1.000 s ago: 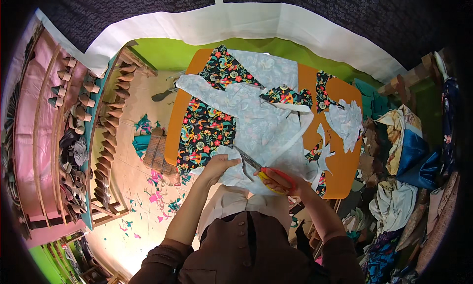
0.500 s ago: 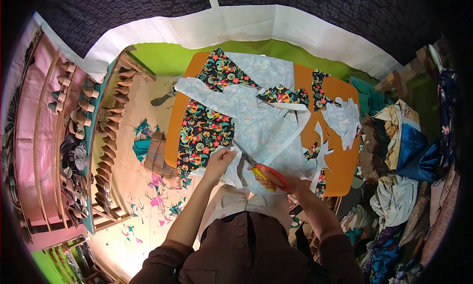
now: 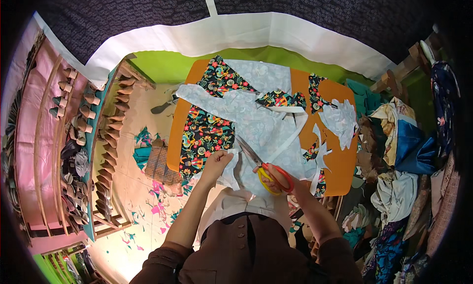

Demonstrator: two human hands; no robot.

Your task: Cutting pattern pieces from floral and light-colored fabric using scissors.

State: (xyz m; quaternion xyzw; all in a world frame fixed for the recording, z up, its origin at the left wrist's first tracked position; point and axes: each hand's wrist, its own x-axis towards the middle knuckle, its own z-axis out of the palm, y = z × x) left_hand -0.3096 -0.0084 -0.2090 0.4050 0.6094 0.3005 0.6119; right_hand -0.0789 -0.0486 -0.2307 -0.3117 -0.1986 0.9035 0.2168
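The right hand is closed around the red and yellow handles of a pair of scissors; their long axis slants from near right to far left, so the blades point away from the right hand, their tips nearer to the left hand; whether the blades are parted is hard to tell. The left hand, just left of the blades, is closed on a pale cloth strip, a dark gap between it and the main pale cloth, over which the scissors lie. To the left is black floral fabric; to the right, a crumpled pale scrap; all lie on an orange table. Beyond, coloured scraps litter the floor at left, beside a rack of shoe-shaped forms; heaped cloths fill the right; a green wall stands at the far side.
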